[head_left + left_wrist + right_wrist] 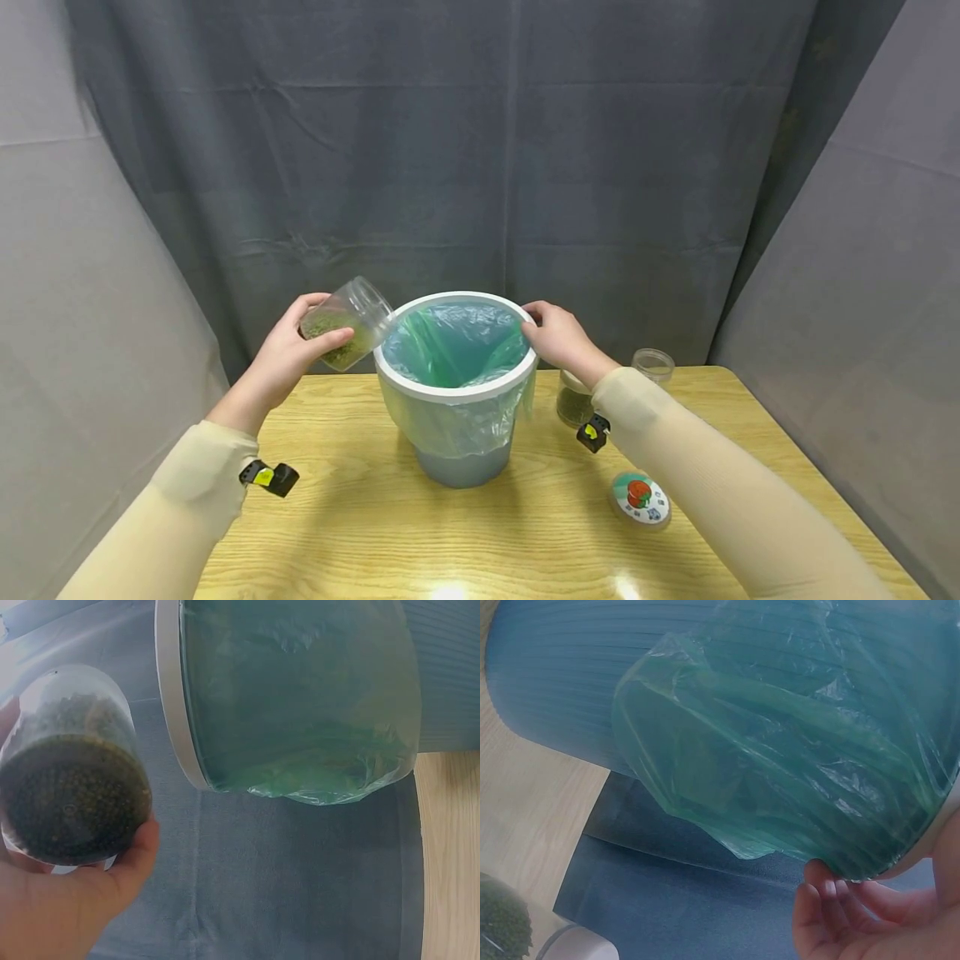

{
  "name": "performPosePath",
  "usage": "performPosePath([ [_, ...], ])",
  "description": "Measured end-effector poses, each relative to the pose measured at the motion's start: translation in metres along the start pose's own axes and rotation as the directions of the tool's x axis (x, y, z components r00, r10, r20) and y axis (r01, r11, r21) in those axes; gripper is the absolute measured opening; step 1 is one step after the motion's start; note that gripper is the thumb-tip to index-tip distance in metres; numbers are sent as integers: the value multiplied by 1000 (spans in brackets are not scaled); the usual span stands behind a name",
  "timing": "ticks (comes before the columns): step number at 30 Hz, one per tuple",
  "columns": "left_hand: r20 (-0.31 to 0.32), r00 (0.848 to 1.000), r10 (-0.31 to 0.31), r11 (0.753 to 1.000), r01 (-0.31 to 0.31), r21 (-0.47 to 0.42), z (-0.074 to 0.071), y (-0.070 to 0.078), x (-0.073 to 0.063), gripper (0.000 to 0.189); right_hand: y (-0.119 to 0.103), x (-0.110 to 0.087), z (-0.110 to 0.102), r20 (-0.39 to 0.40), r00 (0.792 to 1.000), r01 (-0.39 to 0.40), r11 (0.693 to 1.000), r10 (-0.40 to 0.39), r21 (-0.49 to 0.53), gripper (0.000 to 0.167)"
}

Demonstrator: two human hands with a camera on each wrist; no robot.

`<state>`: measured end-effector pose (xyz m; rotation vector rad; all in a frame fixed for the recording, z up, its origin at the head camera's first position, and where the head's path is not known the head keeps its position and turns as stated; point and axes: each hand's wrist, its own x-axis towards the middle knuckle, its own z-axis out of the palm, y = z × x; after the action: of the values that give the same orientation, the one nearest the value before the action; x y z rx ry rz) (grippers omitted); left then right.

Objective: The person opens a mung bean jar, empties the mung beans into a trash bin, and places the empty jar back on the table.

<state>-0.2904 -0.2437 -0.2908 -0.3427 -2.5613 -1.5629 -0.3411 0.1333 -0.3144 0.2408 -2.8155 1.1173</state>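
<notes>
My left hand (279, 354) grips a clear jar (362, 307) with green dried bits inside. The jar is tilted, its mouth right at the left rim of a trash bin (461, 472). In the left wrist view the jar's base faces the camera, and the bits (71, 799) lie against it. A thin green bag (457, 429) lines the bin and folds down over its outside, under a white rim ring (450, 392). On the bin's right side, my right hand (561, 337) holds the rim, fingers curled at the bag's edge in the right wrist view.
Behind my right wrist stands another jar (573, 406) with green contents, partly hidden. A clear round container (653, 363) shows beyond my right sleeve. Near my right forearm lies a round lid (641, 498) with a tomato picture. Grey curtains (480, 167) enclose the wooden table (352, 533).
</notes>
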Motion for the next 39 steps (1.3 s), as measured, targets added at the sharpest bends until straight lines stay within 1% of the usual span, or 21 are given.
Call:
performPosePath([
  [11,40,999,-16,999,15,34,-2,1,8,73,1,2,3,-2,1000,5,1000,-5,9,43],
  [18,54,998,-28,999,25,44,-2,2,10,78,2,2,4,-6,1000,3,1000,-3,14,43],
  [30,53,998,-36,999,34,43,0,-1,15,81,1,0,4,-8,1000,-13,1000,13,28,43],
  [35,52,998,-30,998,27,53,1,1,18,80,3,0,5,-8,1000,-15,999,15,29,43],
  [39,59,998,-27,997,23,80,0,3,20,81,4,0,5,-8,1000,-20,999,20,40,43],
])
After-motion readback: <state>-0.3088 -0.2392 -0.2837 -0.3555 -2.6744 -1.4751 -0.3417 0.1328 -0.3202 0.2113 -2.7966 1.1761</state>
